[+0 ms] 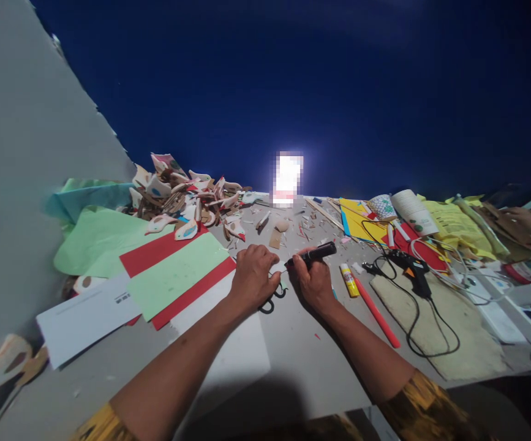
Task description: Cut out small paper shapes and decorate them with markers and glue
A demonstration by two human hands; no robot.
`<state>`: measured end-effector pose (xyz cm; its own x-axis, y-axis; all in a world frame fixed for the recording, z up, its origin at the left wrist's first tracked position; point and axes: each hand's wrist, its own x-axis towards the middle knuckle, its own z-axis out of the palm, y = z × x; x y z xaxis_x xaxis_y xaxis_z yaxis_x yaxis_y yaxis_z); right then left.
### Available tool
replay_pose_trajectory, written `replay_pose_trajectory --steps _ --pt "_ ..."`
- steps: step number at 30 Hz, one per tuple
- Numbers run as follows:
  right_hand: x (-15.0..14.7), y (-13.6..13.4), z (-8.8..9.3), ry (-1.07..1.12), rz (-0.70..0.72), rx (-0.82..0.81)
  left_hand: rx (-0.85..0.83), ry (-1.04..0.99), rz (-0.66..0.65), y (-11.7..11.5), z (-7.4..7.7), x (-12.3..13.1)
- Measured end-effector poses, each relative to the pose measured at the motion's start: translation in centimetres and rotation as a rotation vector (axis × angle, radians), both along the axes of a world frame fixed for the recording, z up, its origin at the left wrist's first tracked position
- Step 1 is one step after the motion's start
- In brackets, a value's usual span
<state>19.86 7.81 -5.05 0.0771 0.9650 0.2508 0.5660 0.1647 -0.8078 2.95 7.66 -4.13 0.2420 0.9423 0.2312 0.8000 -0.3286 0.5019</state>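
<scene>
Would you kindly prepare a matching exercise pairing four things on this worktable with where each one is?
Things:
1. Black marker pen
2. Heap of bird-shaped cutouts
3. Small yellow cylindrical tube
4. Black glue gun with a black cord

Places:
A. Beside one end of a long, thin red stick
B. By a flat beige board
C. Held in the person's right hand
D. Mostly beyond the red and pale green sheets

Right pairs: 1-C, 2-D, 3-A, 4-B.

Tabletop (308, 352) open front-centre; black cord (433, 356) obstructs right side.
</scene>
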Motion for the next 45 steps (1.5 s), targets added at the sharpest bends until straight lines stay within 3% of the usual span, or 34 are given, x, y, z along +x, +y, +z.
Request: replay_pose_trajectory --steps 45 --pt "0.11 0.1 -0.54 -0.045 0.004 0.058 0.0 0.015 0.005 -0.03 0.07 -0.02"
